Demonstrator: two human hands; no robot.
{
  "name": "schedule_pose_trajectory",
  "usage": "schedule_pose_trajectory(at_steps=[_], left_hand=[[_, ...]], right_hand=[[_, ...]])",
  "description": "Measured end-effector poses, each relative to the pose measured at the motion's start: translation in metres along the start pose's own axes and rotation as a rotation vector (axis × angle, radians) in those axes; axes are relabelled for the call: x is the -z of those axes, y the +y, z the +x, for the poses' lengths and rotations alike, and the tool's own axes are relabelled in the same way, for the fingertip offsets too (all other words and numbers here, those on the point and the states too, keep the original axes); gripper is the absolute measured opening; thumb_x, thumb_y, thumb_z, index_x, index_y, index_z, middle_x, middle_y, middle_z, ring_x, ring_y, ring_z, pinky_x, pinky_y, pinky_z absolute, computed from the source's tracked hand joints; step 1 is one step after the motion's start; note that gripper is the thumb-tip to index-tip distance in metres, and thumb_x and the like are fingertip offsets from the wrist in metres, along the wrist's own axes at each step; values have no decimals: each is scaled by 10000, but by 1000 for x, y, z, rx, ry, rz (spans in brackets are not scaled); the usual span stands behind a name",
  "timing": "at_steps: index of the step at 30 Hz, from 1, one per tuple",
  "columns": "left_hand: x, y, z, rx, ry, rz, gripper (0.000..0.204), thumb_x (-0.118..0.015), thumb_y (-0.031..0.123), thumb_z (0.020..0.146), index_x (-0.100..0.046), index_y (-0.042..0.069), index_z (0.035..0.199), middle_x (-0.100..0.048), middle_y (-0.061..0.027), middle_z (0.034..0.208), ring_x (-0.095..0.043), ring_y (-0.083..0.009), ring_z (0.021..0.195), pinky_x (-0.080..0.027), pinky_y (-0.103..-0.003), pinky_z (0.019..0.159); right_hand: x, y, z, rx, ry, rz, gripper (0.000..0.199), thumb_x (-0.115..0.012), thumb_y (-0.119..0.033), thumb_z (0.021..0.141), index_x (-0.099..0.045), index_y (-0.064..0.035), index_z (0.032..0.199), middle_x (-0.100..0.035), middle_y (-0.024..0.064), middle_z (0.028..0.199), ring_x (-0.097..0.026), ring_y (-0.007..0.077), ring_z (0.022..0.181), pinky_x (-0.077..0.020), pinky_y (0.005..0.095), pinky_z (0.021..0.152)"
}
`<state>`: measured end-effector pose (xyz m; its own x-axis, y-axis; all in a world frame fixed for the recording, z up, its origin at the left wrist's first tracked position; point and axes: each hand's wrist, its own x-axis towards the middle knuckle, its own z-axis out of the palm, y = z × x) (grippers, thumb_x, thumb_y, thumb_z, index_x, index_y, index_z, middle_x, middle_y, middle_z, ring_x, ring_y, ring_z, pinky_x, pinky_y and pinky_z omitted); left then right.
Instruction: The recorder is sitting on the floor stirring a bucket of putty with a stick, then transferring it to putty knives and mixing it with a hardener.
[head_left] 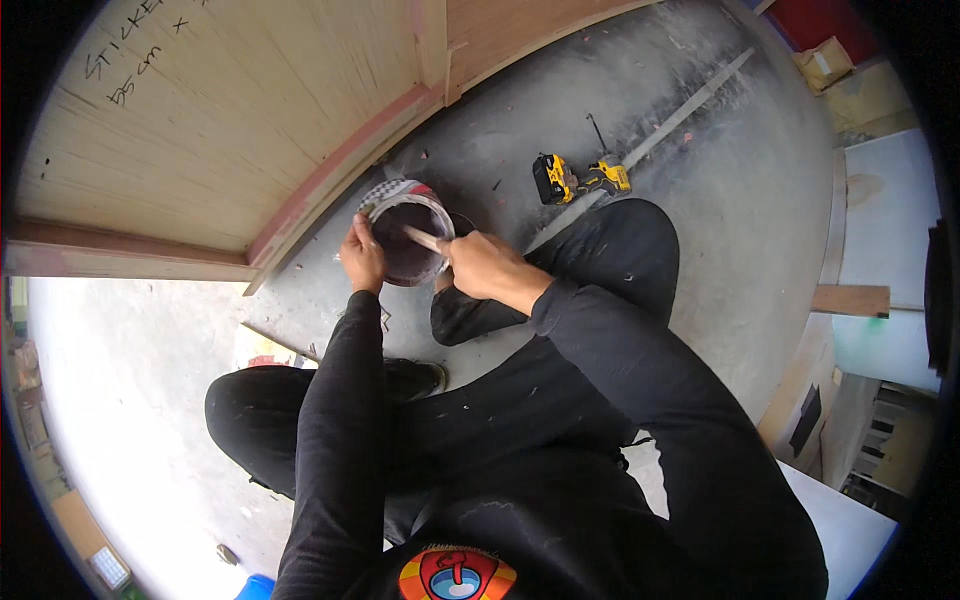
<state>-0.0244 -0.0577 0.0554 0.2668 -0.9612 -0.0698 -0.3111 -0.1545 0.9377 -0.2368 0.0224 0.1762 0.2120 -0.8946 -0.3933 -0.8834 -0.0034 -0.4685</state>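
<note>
A round tub (398, 190) with a checkered and red outer wall is tilted toward me near my feet, and its inside is smeared a dull purplish brown. My left hand (363, 257) is closed on the left side of its rim. In the fist of my right hand (488, 268) is a pale wooden stick (424, 238), which slants over the rim into the tub. The stick's far end is down inside, and I cannot make out its shape. My folded legs lie just below and to the right of the tub.
A large wooden panel (240, 110) with a reddish frame stands at the upper left, close to the tub. Beyond my right knee, a yellow and black cordless drill (612, 177) lies on the grey concrete floor (745, 250). White boards (890, 220) lean at the far right.
</note>
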Motion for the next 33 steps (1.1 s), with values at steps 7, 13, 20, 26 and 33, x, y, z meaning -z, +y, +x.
schedule_pose_trajectory(at_steps=[7,13,20,26,33], left_hand=[[-12,3,-1,-190,-137,-64,499,-444,411,1120,-736,17,1209,-769,-187,1092,-727,-238,1015,-540,-358,918],[-4,-7,11,-164,-125,-73,512,-452,413,1121,-735,-2,1222,-775,-136,1043,-691,-174,995,-522,-323,907],[2,-4,8,-161,-180,-64,516,-440,414,1125,-730,2,1242,-763,-118,1056,-663,-155,989,-512,-310,912],[5,5,7,-143,-197,-73,540,-425,425,1128,-720,-9,1255,-758,-128,1095,-662,-168,1053,-498,-311,961],[5,-7,7,-206,-262,-101,533,-425,417,1129,-710,-13,1264,-747,-140,1161,-661,-189,1108,-485,-325,1008]], right_hand=[[31,-14,16,172,6,-434,261,-671,-225,906,-785,-9,999,-767,205,955,-766,361,909,-610,450,791],[16,-35,10,111,-225,-456,312,-693,-314,954,-783,-66,1121,-761,155,1125,-735,331,1068,-596,453,881],[72,-39,1,178,-168,-477,257,-651,-238,951,-799,-56,1054,-770,181,1076,-748,344,1021,-595,460,861],[64,-57,27,152,-56,-516,251,-618,-194,917,-812,-79,1029,-784,152,1053,-768,311,974,-604,438,810],[-4,-38,19,237,124,-445,213,-621,-160,890,-809,-68,925,-785,140,910,-781,288,848,-618,439,684]])
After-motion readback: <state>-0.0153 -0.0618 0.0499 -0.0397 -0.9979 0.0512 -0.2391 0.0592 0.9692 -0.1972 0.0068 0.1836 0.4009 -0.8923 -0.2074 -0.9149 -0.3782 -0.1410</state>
